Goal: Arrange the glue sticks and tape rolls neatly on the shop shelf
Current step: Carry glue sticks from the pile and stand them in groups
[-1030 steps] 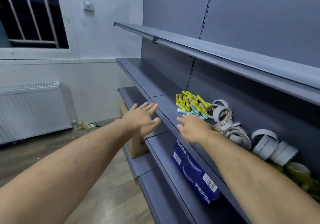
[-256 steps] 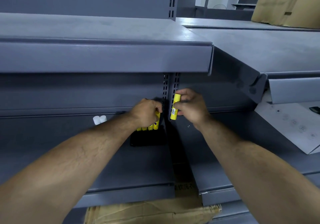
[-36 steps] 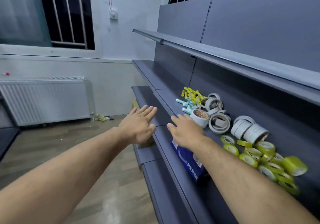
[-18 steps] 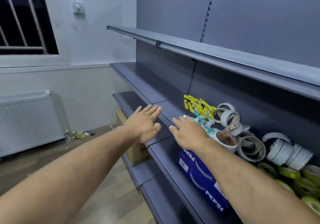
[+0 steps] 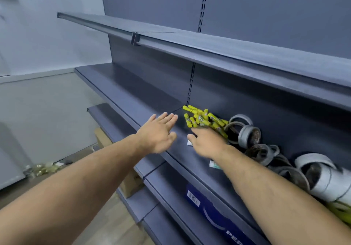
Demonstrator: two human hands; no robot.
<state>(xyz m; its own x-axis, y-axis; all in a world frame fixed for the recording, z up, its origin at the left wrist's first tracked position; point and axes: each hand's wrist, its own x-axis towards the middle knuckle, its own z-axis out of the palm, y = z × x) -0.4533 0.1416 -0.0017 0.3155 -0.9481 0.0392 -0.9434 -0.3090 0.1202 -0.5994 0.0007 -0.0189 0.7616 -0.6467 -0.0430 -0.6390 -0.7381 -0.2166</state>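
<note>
Glue sticks (image 5: 204,120) lie heaped on the shelf (image 5: 133,91), tape rolls (image 5: 247,133) to their right. Left hand (image 5: 158,133) hovers flat, grip wide; right hand (image 5: 206,142) at the heap's near edge, grip wide, empty.

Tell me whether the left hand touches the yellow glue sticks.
Apart. The head view shows bare shelf between the left hand and the glue sticks.

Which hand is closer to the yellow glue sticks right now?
Right. The right hand is at the near edge of the glue sticks; the left hand hovers open to their left, with bare shelf between.
</note>
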